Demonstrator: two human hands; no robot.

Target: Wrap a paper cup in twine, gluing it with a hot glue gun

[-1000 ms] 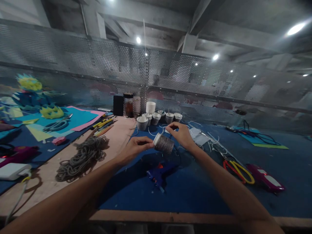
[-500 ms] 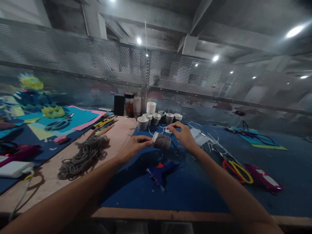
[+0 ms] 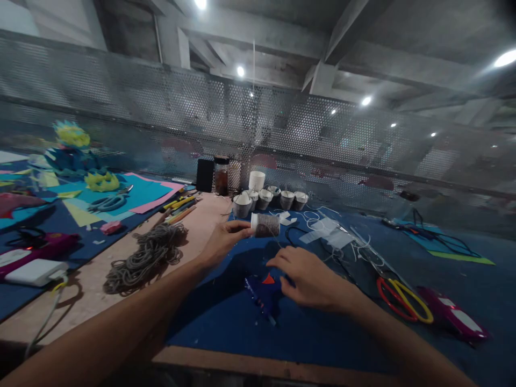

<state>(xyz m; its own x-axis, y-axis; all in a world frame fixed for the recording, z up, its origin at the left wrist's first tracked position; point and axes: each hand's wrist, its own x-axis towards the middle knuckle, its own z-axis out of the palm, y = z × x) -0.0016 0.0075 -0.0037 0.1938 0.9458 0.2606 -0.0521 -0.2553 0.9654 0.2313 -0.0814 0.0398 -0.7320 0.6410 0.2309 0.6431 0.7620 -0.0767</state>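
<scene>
A small paper cup (image 3: 266,225) wrapped in grey cord lies sideways in the air, its white rim pinched by my left hand (image 3: 228,240). Lower and to the right, my right hand (image 3: 308,277) is over the handle end of a blue glue gun (image 3: 262,295) with a red trigger. Its fingers are apart and curved, with nothing seen in them. Behind the held cup stand several wrapped cups (image 3: 242,205) and a stack of white cups (image 3: 257,180). A tangle of grey cord (image 3: 145,258) lies left of my left hand.
Red and yellow scissors (image 3: 405,301) and a purple device (image 3: 453,317) lie at the right. White scraps (image 3: 328,232) and loose string are behind my right hand. Pencils (image 3: 179,207), blue-handled scissors (image 3: 108,202), coloured paper and a white box (image 3: 36,272) are at the left.
My right hand has moved down from beside the cup to the glue gun, its fingers spreading. The cup in my left hand has tilted nearer level. The view has shifted slightly.
</scene>
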